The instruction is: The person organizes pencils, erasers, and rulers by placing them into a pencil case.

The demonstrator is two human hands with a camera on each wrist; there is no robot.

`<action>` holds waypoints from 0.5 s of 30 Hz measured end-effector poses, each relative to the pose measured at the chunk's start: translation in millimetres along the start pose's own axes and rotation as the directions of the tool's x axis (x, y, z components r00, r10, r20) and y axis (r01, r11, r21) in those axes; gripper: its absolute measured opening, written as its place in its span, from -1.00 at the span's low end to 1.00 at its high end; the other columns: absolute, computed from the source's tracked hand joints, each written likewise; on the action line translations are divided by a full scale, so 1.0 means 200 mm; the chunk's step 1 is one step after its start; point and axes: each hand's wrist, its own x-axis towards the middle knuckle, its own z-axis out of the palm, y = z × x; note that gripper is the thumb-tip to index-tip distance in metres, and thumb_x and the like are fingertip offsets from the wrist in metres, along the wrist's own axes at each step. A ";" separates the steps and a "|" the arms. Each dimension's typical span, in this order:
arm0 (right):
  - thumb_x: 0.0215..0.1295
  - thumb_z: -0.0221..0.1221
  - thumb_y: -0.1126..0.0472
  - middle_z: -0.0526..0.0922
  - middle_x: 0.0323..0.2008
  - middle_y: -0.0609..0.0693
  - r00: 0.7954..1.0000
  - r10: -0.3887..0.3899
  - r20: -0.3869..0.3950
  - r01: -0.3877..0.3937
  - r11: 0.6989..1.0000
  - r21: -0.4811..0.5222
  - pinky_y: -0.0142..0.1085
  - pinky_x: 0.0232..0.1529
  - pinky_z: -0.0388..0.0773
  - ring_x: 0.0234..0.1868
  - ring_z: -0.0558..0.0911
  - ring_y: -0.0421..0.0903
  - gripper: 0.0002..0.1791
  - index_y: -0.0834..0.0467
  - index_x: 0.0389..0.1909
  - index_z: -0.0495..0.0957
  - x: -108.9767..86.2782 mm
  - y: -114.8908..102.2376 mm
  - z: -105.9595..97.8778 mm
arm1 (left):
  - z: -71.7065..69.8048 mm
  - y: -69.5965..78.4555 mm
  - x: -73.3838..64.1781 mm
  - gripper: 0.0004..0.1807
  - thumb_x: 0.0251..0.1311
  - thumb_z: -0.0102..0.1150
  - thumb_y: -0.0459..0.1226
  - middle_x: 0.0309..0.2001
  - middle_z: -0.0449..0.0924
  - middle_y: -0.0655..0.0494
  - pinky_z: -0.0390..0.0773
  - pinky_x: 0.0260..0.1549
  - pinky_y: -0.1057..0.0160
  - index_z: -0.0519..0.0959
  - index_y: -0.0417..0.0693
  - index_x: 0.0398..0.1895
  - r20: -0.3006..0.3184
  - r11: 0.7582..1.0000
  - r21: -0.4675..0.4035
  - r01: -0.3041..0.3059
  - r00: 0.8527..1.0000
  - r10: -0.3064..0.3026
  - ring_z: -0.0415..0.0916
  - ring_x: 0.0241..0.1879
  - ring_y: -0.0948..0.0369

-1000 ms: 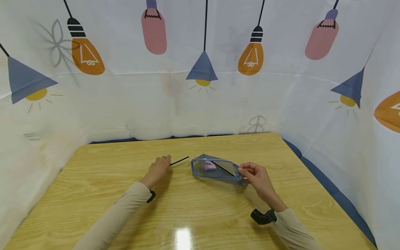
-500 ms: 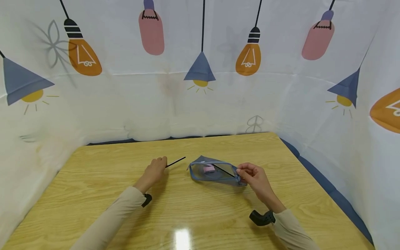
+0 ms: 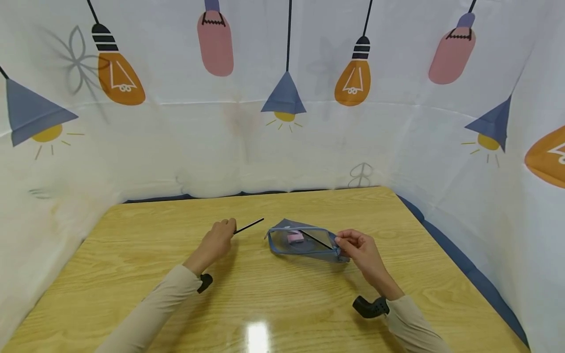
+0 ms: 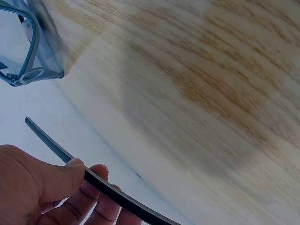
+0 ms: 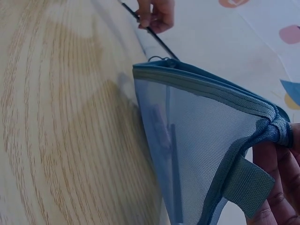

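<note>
My left hand [image 3: 215, 242] pinches a slim black pencil [image 3: 249, 226] between thumb and fingers, its free end angled up toward the pouch; the left wrist view shows the thumb on top of the pencil [image 4: 51, 145]. A blue mesh zip pouch [image 3: 304, 253] lies on its side, its mouth unzipped and facing me. Inside are a pink eraser [image 3: 295, 238] and another thin black stick [image 3: 315, 240]. My right hand [image 3: 364, 252] holds the pouch's right end, fingers at the corner by the zip end and fabric tab [image 5: 248, 187]. The pencil's tip is just left of the pouch, apart from it.
The wooden table [image 3: 265, 299] extends around both hands, with a glare spot near its front. A white curtain [image 3: 198, 147] printed with lamps and bulbs hangs behind and along the sides. Black wrist cameras [image 3: 371, 307] sit on both wrists.
My left hand has drawn slightly left with the pencil, widening the space from the pouch. The right hand and the pouch have stayed nearly still.
</note>
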 end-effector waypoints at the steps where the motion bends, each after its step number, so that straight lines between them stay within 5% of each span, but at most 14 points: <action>1: 0.37 0.19 0.26 0.62 -0.34 0.13 1.000 0.003 -0.003 -0.003 1.000 0.000 -0.29 -0.29 0.62 -0.37 0.62 -0.16 -0.70 0.47 -0.12 0.51 0.00 0.00 0.00 | 0.00 0.00 0.00 -0.85 0.23 0.03 -0.62 -0.42 0.39 -0.10 0.48 -0.42 0.04 0.38 -0.26 -0.29 -0.005 1.000 -0.001 -0.007 1.000 0.007 0.40 -0.38 -0.09; 15: 0.37 0.18 0.25 0.63 -0.39 0.02 0.999 0.044 -0.014 -0.043 0.999 0.024 -0.31 -0.29 0.60 -0.40 0.59 -0.18 -0.69 0.48 -0.11 0.50 0.02 0.01 -0.01 | -0.04 0.07 -0.01 -0.88 0.27 0.05 -0.58 -0.42 0.39 -0.06 0.43 -0.46 0.10 0.39 -0.25 -0.28 -0.049 0.995 0.009 -0.102 0.994 0.102 0.36 -0.42 -0.02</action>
